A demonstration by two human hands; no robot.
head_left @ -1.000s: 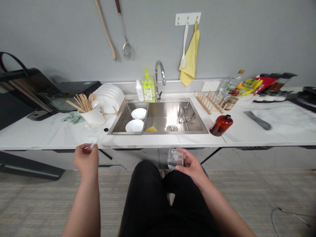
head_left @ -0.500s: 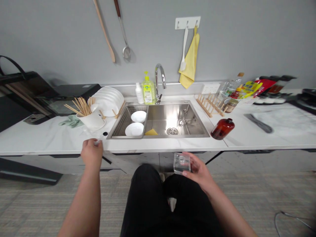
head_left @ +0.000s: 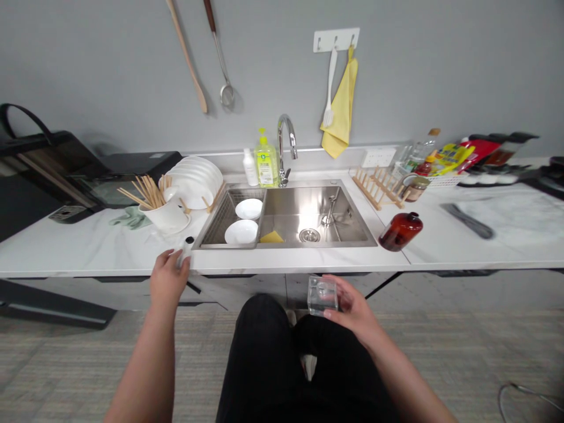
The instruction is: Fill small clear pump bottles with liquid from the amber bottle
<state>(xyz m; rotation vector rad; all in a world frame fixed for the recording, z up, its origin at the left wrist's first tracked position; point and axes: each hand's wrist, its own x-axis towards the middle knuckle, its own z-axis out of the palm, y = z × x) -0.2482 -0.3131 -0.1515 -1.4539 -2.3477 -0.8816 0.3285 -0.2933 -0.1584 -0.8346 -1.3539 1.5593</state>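
My left hand (head_left: pixel 170 276) is at the counter's front edge, left of the sink, its fingers curled around a small see-through item (head_left: pixel 185 251) with a round black end (head_left: pixel 189 239). What kind of item it is, I cannot make out. In front of the cabinets my right hand (head_left: pixel 350 302) grips a clear square box (head_left: pixel 321 295) from its right side, thumb below and fingers above. The box seems to have a small round feature on its face. Nearest the left hand on the counter stands a white holder (head_left: pixel 170 218) full of chopsticks (head_left: pixel 150 191).
A steel sink (head_left: pixel 317 244) with a faucet (head_left: pixel 287 138) holds white bowls (head_left: pixel 241 231) in a basket and a yellow sponge (head_left: pixel 272 237). White plates (head_left: pixel 194 185) stand in a rack. To the right are a brown bottle (head_left: pixel 400 231) and a wooden rack (head_left: pixel 379 187).
My left hand has shifted slightly right and down, and more of the see-through item shows beside its fingers. The right hand and the clear box have moved slightly left and down.
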